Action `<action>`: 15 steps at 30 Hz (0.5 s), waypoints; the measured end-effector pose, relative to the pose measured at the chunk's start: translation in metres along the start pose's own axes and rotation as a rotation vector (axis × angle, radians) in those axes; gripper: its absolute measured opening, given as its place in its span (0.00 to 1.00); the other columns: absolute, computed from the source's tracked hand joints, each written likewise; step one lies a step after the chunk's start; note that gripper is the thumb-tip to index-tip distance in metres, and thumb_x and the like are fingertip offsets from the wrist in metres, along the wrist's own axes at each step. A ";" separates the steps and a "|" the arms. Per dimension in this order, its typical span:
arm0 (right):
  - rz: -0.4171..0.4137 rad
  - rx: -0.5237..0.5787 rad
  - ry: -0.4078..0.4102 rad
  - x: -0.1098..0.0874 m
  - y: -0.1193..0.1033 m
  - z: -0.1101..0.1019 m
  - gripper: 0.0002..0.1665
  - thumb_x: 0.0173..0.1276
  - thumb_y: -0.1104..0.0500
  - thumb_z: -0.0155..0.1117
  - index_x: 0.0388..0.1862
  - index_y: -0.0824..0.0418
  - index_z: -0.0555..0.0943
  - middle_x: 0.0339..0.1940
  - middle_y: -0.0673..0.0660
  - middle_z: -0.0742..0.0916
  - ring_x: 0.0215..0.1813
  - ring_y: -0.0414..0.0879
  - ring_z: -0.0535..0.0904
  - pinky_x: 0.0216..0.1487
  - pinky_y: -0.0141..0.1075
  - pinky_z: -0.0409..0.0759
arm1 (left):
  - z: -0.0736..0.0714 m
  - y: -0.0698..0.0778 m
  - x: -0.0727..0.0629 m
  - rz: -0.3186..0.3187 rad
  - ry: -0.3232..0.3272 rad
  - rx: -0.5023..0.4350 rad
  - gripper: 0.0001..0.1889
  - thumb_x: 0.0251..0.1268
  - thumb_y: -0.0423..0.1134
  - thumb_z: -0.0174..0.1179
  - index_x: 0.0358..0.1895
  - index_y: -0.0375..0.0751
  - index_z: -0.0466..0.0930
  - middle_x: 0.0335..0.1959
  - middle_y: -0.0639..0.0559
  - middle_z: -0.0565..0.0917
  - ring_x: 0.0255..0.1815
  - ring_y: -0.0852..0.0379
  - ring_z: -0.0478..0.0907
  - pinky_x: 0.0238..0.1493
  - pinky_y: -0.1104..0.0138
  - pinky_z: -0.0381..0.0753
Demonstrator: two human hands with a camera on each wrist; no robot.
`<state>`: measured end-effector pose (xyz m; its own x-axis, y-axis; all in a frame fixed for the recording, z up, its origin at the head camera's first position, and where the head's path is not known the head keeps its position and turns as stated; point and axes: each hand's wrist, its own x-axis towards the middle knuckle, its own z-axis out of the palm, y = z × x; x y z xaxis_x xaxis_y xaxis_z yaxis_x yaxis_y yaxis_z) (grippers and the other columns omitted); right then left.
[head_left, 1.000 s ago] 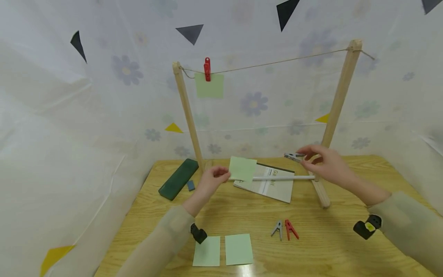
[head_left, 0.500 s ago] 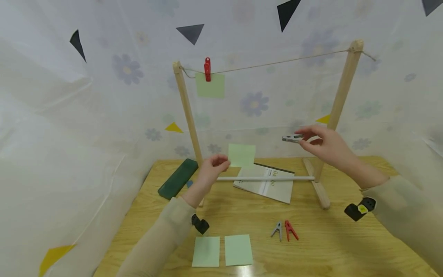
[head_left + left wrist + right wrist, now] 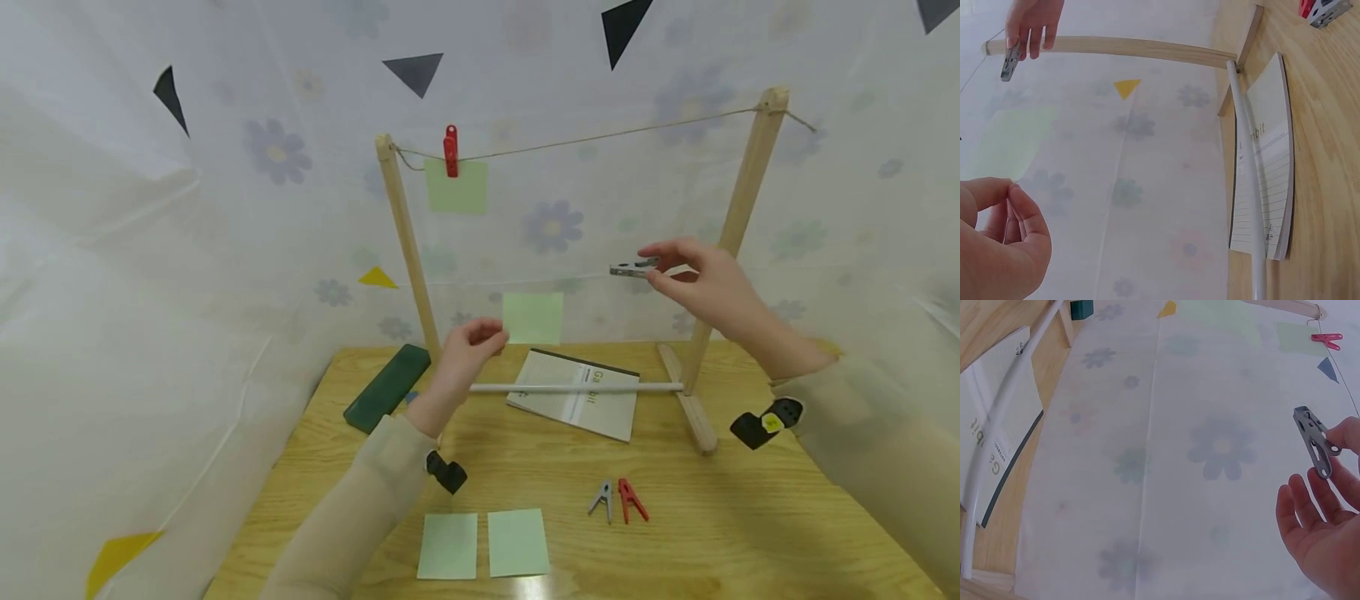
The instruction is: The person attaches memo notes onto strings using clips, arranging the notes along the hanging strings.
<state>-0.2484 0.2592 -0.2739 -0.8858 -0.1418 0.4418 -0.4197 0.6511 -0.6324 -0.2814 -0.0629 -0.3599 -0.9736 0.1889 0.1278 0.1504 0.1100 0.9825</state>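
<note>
Between thumb and fingertips my left hand [image 3: 467,358] pinches a pale green paper note [image 3: 534,318] by its left edge, up in the air above the notebook. To its right and a little higher, my right hand [image 3: 701,279] holds a grey clothespin [image 3: 632,269] by its handle end; the right wrist view shows the clothespin [image 3: 1314,440] between thumb and fingers. Above both hands a string [image 3: 570,142] runs between two wooden posts. From its left part hangs another green note [image 3: 457,188], fixed by a red clothespin [image 3: 451,152].
On the table lie two green notes [image 3: 447,546], a grey clothespin [image 3: 602,501] and a red one. A white bar [image 3: 577,387] joins the wooden posts [image 3: 738,217] low down, crossing over a notebook [image 3: 573,408]. A dark green case [image 3: 387,387] lies at the left.
Both hands have risen, carrying the note and the grey clothespin up off the level of the bar. The right hand has also shifted slightly left. Things on the table stay put.
</note>
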 end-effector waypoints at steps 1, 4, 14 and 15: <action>0.003 0.003 0.000 0.002 -0.002 -0.001 0.21 0.74 0.54 0.60 0.63 0.58 0.78 0.49 0.54 0.81 0.45 0.26 0.73 0.47 0.14 0.71 | 0.000 0.003 0.001 0.004 0.005 -0.005 0.11 0.70 0.35 0.61 0.51 0.35 0.81 0.41 0.49 0.83 0.40 0.56 0.80 0.49 0.65 0.82; 0.007 0.024 0.008 0.007 -0.008 -0.003 0.22 0.74 0.53 0.60 0.64 0.57 0.77 0.46 0.46 0.80 0.47 0.28 0.74 0.48 0.16 0.71 | 0.001 0.012 0.005 0.011 0.011 -0.027 0.10 0.70 0.35 0.61 0.50 0.35 0.81 0.41 0.50 0.83 0.41 0.55 0.79 0.50 0.65 0.82; 0.006 0.032 0.037 0.018 -0.023 -0.010 0.24 0.72 0.54 0.63 0.64 0.58 0.76 0.44 0.42 0.80 0.47 0.28 0.74 0.47 0.15 0.71 | 0.006 0.028 0.014 0.036 -0.005 -0.041 0.12 0.71 0.37 0.61 0.53 0.37 0.81 0.46 0.46 0.82 0.47 0.53 0.80 0.53 0.63 0.82; 0.003 0.031 0.041 0.019 -0.024 -0.011 0.25 0.71 0.54 0.63 0.65 0.58 0.76 0.44 0.42 0.80 0.46 0.28 0.74 0.47 0.15 0.71 | 0.006 0.029 0.015 0.035 -0.003 -0.045 0.12 0.71 0.36 0.61 0.53 0.36 0.81 0.46 0.46 0.82 0.48 0.52 0.80 0.54 0.63 0.82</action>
<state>-0.2533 0.2490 -0.2438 -0.8786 -0.1090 0.4650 -0.4234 0.6281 -0.6529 -0.2905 -0.0508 -0.3302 -0.9674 0.1944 0.1622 0.1766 0.0589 0.9825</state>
